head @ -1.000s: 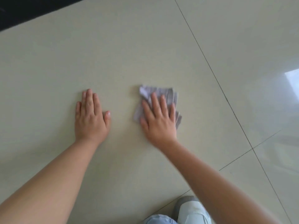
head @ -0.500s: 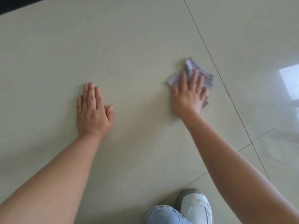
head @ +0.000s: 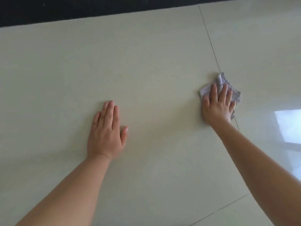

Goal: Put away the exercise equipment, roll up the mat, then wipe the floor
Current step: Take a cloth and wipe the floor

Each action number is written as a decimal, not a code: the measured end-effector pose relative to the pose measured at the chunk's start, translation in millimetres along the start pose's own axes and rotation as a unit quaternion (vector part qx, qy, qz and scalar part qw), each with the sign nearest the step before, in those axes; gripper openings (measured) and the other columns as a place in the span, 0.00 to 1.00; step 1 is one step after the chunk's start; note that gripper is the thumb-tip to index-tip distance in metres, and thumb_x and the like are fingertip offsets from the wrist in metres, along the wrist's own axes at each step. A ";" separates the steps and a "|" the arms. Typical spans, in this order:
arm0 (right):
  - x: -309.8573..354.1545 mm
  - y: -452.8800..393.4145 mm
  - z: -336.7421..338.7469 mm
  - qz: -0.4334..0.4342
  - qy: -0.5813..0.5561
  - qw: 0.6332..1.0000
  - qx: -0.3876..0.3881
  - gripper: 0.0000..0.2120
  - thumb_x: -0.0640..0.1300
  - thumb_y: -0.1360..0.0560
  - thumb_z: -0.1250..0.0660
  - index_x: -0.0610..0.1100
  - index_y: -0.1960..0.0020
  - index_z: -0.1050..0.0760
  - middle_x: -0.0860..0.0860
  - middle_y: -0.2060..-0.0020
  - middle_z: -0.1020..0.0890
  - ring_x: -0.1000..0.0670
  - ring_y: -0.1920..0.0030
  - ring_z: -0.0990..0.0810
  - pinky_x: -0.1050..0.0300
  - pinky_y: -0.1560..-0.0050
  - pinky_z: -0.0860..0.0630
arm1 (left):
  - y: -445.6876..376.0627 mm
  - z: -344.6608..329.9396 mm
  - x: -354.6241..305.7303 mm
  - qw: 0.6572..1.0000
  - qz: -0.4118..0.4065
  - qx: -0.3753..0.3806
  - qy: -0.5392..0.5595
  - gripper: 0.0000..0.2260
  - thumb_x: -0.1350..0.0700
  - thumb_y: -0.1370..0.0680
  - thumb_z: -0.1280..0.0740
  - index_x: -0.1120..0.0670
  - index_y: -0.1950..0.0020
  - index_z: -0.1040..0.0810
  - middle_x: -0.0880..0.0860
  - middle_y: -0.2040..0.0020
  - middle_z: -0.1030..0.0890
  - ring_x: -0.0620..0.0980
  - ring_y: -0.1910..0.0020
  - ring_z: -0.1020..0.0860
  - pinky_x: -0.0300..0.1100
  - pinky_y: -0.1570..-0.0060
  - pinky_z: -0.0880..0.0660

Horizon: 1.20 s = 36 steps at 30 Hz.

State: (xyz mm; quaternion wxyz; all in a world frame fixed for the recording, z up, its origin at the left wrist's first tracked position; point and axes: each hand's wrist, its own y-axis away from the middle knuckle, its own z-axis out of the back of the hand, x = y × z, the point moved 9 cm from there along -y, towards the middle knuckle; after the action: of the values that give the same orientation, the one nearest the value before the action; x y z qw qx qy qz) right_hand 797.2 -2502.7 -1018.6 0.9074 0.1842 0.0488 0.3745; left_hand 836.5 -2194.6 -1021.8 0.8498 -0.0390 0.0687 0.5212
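Floor (head: pixel 146 66) wiping is under way, judged the last step: no mat or equipment in view. Left hand (head: pixel 106 132) lies flat on the pale glossy tile, fingers straight, holding nothing. Farther out, right hand (head: pixel 217 106) presses a crumpled grey cloth (head: pixel 224 79) across a grout line (head: pixel 210 41), fingers spread; beyond, a dark strip (head: pixel 81 8).
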 end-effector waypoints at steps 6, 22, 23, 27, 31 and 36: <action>169.5 13.1 -28.0 0.229 0.027 0.973 0.011 0.26 0.56 0.20 0.54 0.52 0.24 0.52 0.48 0.23 0.55 0.45 0.23 0.58 0.46 0.25 0.61 | -2.5 0.4 0.4 1.000 0.007 0.003 0.004 0.26 0.50 0.29 0.46 0.66 0.37 0.37 0.68 0.38 0.24 0.58 0.36 0.36 0.50 0.38 0.41; 148.3 -72.3 17.0 0.085 0.020 0.996 -0.022 0.26 0.55 0.19 0.56 0.51 0.23 0.55 0.47 0.23 0.57 0.45 0.23 0.59 0.44 0.25 0.60 | -2.3 -9.6 4.2 0.994 0.013 0.092 0.051 0.24 0.49 0.22 0.51 0.66 0.35 0.37 0.67 0.36 0.25 0.58 0.35 0.37 0.36 0.27 0.64; 178.8 -68.4 11.5 0.131 0.024 0.991 -0.009 0.26 0.55 0.19 0.56 0.52 0.24 0.55 0.48 0.23 0.57 0.45 0.23 0.59 0.44 0.25 0.61 | -2.9 -8.6 3.9 0.995 0.010 0.088 0.052 0.24 0.48 0.21 0.53 0.66 0.35 0.37 0.67 0.36 0.25 0.58 0.35 0.37 0.36 0.27 0.64; 248.4 2.6 -21.5 0.337 0.076 0.938 0.018 0.25 0.55 0.19 0.52 0.53 0.24 0.50 0.50 0.23 0.52 0.46 0.23 0.55 0.47 0.25 0.57 | -1.8 -6.4 4.6 0.998 0.010 0.064 0.027 0.26 0.50 0.27 0.47 0.66 0.36 0.37 0.68 0.37 0.25 0.58 0.35 0.37 0.39 0.27 0.58; 175.9 76.1 -38.3 0.398 0.079 0.913 -0.048 0.24 0.56 0.21 0.53 0.49 0.33 0.29 0.45 0.32 0.27 0.40 0.31 0.31 0.44 0.31 0.38 | -2.0 0.6 1.2 0.997 0.016 0.064 0.028 0.26 0.50 0.28 0.45 0.67 0.37 0.36 0.68 0.38 0.24 0.58 0.36 0.36 0.50 0.37 0.41; 21.8 125.7 -58.4 0.328 0.143 0.933 0.024 0.26 0.58 0.20 0.63 0.47 0.34 0.36 0.39 0.36 0.24 0.41 0.33 0.39 0.48 0.30 0.54 | 3.3 -6.7 -2.6 0.980 0.005 0.196 0.016 0.26 0.51 0.28 0.45 0.70 0.38 0.31 0.70 0.39 0.24 0.62 0.37 0.29 0.51 0.39 0.40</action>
State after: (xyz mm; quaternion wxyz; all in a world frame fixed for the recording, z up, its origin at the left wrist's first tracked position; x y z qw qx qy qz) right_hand 716.4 -2388.2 -1025.2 0.7127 0.1561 0.1238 0.6726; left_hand 831.9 -2196.3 -1028.0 0.8373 0.1205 0.1831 0.5009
